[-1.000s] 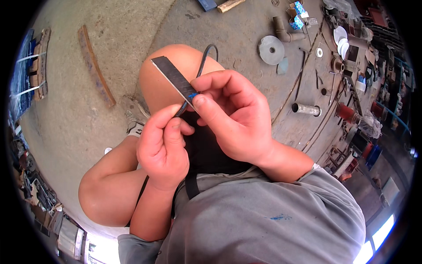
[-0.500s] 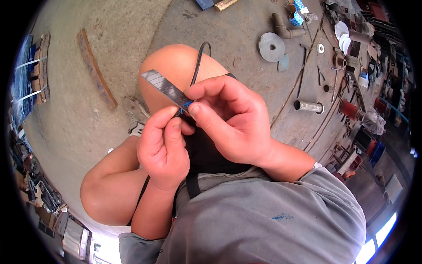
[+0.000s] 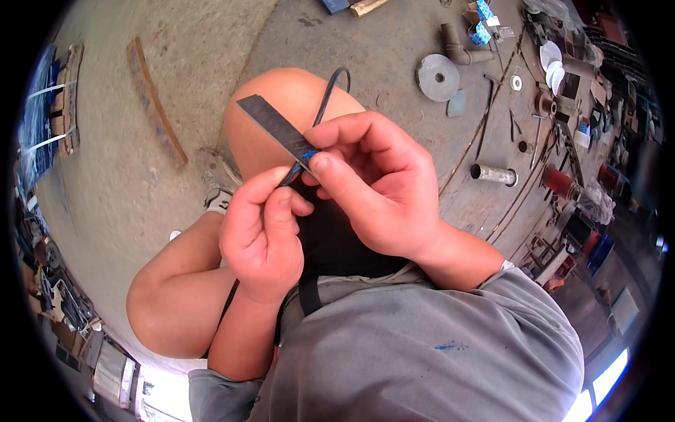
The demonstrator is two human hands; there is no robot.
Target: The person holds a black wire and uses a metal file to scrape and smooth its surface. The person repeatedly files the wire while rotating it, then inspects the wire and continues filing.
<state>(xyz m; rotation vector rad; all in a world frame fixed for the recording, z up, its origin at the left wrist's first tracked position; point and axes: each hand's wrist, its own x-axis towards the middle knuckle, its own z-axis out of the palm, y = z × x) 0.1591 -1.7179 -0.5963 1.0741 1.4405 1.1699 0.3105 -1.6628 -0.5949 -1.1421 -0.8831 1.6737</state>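
Note:
A bare snap-off knife blade (image 3: 271, 126), grey and scored, is pinched between the thumb and forefinger of my right hand (image 3: 387, 193). Its free end points up and left over my bent knee. My left hand (image 3: 261, 235) grips a thin black cable (image 3: 290, 175) between thumb and fingertips, just below the blade. Bright blue wire or insulation (image 3: 309, 155) shows at the blade's lower end, against the right fingertips. Whether the edge touches the cable I cannot make out. A black cable loop (image 3: 336, 76) rises behind my right hand.
A rusty flat bar (image 3: 156, 105) lies on the concrete floor at left. To the right lie a grey disc (image 3: 438, 78), a pipe elbow (image 3: 457, 49), a short metal pipe (image 3: 494, 174) and a hammer (image 3: 486, 105). Clutter crowds the far right. Wrapped stock (image 3: 46, 116) stands far left.
My right hand has shifted slightly right, tilting the blade so its face looks darker. More of the black cable shows between my hands. My left hand stays nearly still.

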